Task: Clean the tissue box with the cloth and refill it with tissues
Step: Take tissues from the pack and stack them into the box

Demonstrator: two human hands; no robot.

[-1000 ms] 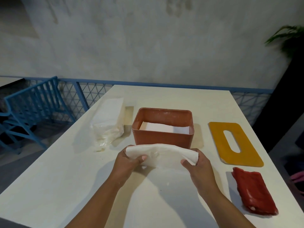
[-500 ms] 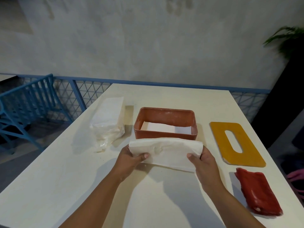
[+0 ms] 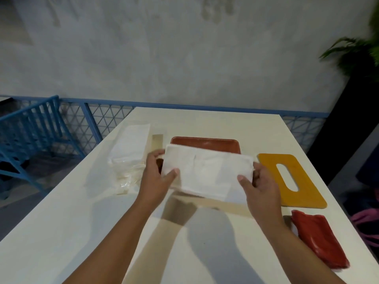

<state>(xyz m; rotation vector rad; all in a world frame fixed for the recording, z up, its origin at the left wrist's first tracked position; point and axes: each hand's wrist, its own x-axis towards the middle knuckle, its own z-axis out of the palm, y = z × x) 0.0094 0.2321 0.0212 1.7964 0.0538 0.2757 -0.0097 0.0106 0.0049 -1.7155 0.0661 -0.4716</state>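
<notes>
A white stack of tissues hangs flat above the open brown tissue box, hiding most of the box and its inside. My left hand grips the stack's left end, thumb on top. My right hand grips its right end the same way. The yellow lid with an oval slot lies flat to the right of the box. A folded red cloth lies in front of the lid near the table's right edge.
A plastic pack of white tissues lies left of the box on the white table. A blue railing and a blue chair stand beyond the left edge. A plant and a dark column are at the far right.
Both hands have lifted the tissue stack from in front of the box, moved it forward and brought it over the box's opening.
</notes>
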